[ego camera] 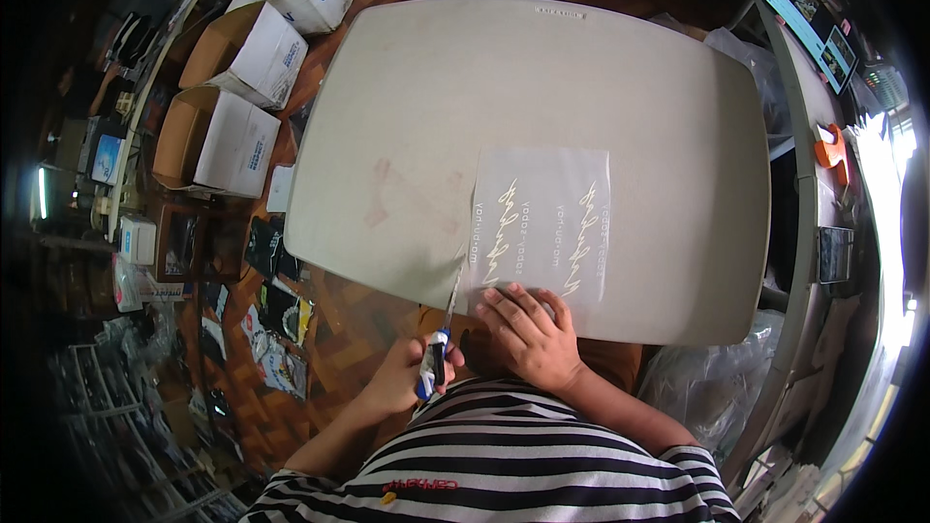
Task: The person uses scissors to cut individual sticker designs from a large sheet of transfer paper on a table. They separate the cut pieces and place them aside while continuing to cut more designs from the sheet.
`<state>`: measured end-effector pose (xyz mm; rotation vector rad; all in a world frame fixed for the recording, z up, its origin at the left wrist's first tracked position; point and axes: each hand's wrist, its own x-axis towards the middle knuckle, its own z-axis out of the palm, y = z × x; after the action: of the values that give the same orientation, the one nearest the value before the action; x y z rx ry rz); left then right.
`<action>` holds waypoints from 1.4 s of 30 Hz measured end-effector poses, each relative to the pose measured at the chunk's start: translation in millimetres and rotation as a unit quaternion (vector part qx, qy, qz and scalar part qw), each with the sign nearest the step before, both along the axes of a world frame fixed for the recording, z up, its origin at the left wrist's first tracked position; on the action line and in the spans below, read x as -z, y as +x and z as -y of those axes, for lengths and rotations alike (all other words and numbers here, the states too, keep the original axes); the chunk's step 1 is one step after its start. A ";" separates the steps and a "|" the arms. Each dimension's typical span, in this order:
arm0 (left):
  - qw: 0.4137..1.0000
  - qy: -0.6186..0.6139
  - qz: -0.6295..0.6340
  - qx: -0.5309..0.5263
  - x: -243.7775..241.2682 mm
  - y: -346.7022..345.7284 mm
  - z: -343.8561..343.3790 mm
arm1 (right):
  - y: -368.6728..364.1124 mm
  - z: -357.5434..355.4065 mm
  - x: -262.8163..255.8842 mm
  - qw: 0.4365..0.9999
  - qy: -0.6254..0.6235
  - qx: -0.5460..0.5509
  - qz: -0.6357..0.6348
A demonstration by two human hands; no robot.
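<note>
My left hand grips a pair of scissors by its blue, black and white handles, just off the table's near edge. The long metal blades point away from me, along the left edge of a translucent film sheet. Pale script and small mirrored lettering are printed on the film in two columns. My right hand lies palm down over the sheet's near end, fingers spread and pressing it to the beige table. The near end of the film is hidden under that hand.
Three open cardboard boxes line the floor left of the table. Bagged items lie on the parquet floor. A side counter at right bears a screen, an orange tape dispenser and a phone-like device. Clear plastic bags are below.
</note>
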<state>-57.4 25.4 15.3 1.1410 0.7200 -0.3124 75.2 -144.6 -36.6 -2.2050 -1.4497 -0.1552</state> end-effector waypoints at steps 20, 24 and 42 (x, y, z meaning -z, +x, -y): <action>0.996 -0.005 -0.028 0.079 -1.2 -16.7 15.1 | -2.2 -8.4 3.5 0.986 0.146 0.072 -0.030; 0.997 -0.017 -0.034 0.073 2.2 -13.8 19.3 | -2.9 -4.6 8.4 0.992 0.115 0.054 -0.016; 1.000 -0.015 -0.003 0.026 22.0 -16.6 34.3 | -6.7 -1.3 13.0 0.996 0.034 0.021 0.075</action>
<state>-74.0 -9.0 -6.7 1.1332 0.6895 -0.3698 68.6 -143.3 -49.5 -2.2108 -1.4537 -0.3866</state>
